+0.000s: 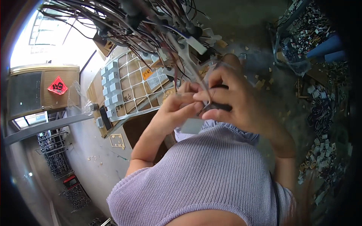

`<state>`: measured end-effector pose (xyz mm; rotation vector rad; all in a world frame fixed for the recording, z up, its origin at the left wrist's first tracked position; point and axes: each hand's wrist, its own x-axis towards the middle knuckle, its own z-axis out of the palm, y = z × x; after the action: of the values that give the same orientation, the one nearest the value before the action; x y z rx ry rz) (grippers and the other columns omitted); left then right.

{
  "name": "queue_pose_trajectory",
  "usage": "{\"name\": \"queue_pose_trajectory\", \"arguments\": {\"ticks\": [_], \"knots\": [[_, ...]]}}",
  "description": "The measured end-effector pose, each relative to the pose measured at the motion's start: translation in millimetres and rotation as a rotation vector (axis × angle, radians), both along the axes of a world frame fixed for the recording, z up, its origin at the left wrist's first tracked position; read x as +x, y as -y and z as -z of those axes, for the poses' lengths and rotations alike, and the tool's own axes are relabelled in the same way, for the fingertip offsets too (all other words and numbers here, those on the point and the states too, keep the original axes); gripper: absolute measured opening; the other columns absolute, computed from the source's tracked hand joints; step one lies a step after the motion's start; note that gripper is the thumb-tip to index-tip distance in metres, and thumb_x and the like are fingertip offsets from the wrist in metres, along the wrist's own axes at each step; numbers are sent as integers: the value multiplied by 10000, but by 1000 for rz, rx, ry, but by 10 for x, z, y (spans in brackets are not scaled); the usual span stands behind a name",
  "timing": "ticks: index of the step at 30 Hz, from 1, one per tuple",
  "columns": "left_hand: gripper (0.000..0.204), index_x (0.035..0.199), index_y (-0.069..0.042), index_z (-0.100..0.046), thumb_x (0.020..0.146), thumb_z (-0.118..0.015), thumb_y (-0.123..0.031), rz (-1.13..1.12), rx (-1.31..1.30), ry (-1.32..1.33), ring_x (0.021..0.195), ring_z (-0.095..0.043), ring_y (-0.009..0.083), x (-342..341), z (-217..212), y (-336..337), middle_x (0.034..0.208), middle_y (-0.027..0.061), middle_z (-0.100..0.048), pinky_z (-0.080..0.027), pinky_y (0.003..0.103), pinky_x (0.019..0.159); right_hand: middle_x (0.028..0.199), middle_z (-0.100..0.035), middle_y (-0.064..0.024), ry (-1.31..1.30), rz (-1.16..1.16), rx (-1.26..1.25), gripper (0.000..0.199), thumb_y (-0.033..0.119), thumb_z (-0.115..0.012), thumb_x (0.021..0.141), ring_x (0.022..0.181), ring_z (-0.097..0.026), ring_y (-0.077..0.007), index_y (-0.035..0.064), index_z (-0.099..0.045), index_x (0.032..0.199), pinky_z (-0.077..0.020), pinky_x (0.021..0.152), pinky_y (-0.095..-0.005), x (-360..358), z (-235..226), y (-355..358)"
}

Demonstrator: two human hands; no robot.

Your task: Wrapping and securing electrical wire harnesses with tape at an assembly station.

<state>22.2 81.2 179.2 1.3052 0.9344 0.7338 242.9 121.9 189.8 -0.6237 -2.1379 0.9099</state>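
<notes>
Left hand (181, 103), right hand (230, 100): fingers pinched together on black tape roll (218, 106), thin wire (196, 75). Wire harness bundle (151, 26) just above hands; grid board (132, 83) left of hands.

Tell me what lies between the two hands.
In the head view, the left hand and right hand meet fingertip to fingertip around a thin wire and a small black part; no bare stretch separates them.

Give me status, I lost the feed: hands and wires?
Left hand and right hand together, pinching a black piece. Wire bundle hangs just above. Nothing blocking.
</notes>
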Motion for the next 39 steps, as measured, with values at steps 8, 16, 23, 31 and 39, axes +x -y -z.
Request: {"name": "queue_pose_trajectory", "arguments": {"ticks": [8, 16, 23, 31, 39], "knots": [[163, 894, -41, -695, 797, -713, -170, 235, 159, -137, 1047, -486, 248, -130, -310, 7, 1071, 110, -526, -378, 379, 905, 922, -539, -71, -52, -42, 13, 155, 143, -678, 761, 908, -528, -247, 33, -577, 807, -413, 796, -380, -128, -26, 257], [164, 875, -16, -679, 821, -699, -169, 492, 365, 36, 885, -472, 254, -288, -341, -169, 978, 68, -592, -387, 371, 757, 936, -573, -82, -269, -672, -849, 182, 198, -697, 821, 922, -545, -207, 44, -603, 794, -426, 794, -328, -210, 133, 19], [155, 861, -31, -638, 778, -676, -156, -41, 265, 149, 949, -529, 278, -907, -90, 39, 1002, 168, -518, -412, 393, 843, 1084, -579, -30, -980, 155, -665, 219, 224, -568, 887, 750, -547, -82, 13, -624, 876, -410, 590, -262, 448, 562, -1058], [504, 1351, 7, -409, 891, -594, -85, -906, 208, -112, 1117, -554, 203, -757, 325, -78, 1212, 133, -563, -406, 322, 976, 819, -636, -10, -242, 126, -946, 145, 191, -616, 886, 773, -582, -88, 55, -652, 918, -450, 707, -233, -85, 1573, -1941], [273, 1080, -6, -416, 857, -566, -52, -1577, 1061, -278, 883, -518, 200, -701, 591, -72, 957, 110, -541, -431, 341, 820, 756, -622, -44, -387, 168, -915, 174, 169, -573, 899, 736, -593, -120, 6, -616, 857, -450, 686, -230, 1057, 837, -950]]}}
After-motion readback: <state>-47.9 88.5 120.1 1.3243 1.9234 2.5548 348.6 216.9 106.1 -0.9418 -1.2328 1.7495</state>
